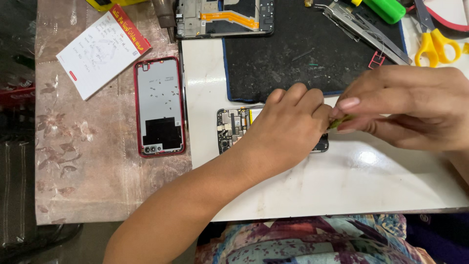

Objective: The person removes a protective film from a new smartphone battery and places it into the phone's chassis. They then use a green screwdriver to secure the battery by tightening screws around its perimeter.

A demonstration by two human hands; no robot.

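An opened phone (pixel 231 128) with bare circuit boards lies on the white board (pixel 351 176). My left hand (pixel 288 124) rests closed on top of it, covering most of its body. My right hand (pixel 405 105) comes in from the right and pinches a small yellow-green piece (pixel 339 122) between thumb and fingers, right at my left hand's fingertips. What the piece is cannot be told.
A red phone back cover (pixel 159 106) lies inside-up on the brown table at left, next to a white notepad (pixel 100 49). A black mat (pixel 303 54) lies behind, with another opened phone frame (pixel 224 18), tweezers (pixel 361 30), yellow scissors (pixel 437 46) and a green tool (pixel 386 9).
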